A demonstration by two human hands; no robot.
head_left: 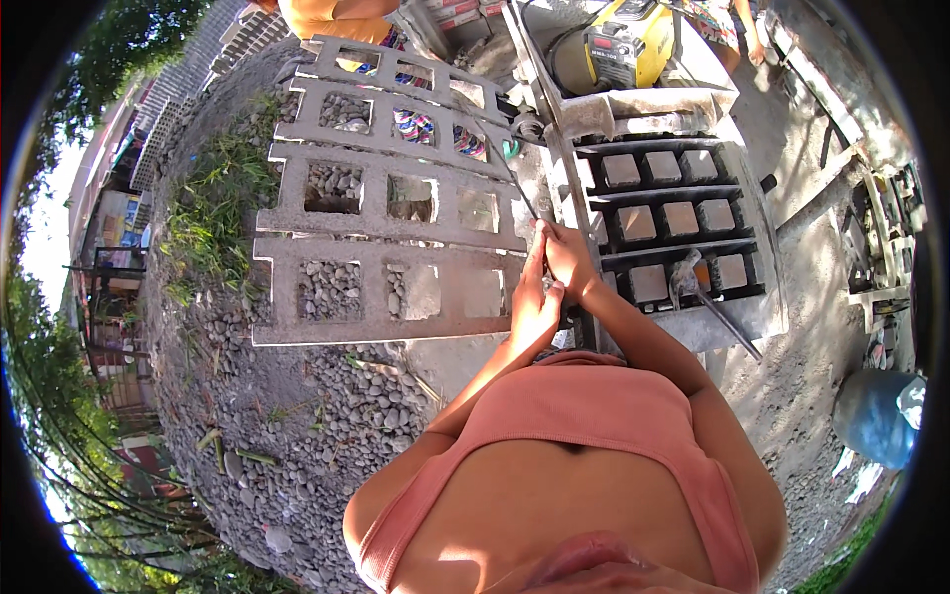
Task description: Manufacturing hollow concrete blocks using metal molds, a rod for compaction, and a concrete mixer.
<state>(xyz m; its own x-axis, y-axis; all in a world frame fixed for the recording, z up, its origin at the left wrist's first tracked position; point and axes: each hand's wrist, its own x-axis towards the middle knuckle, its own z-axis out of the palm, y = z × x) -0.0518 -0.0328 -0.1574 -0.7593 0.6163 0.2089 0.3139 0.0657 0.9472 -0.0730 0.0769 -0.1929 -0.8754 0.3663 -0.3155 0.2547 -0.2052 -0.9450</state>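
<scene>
My left hand [534, 305] and my right hand [571, 259] meet palm to palm at the middle. The left fingers are stretched out, pressed against the right hand. The right fingers are mostly hidden, and I see nothing held between the hands. A thin dark rod [518, 185] runs up from the fingertips; whether they touch it I cannot tell. On the left stand several grey hollow concrete blocks [376, 243] in rows. Close on the right lies a block mould [767, 282] with several square cores [681, 218]. A metal bar [727, 325] rests across its near edge.
A yellow-and-grey machine [618, 54] stands beyond the mould. A person in a yellow top [336, 20] is at the far left, another person's arm [754, 45] at the far right. Gravel [336, 426] covers the left ground; a blue container [876, 418] sits at right.
</scene>
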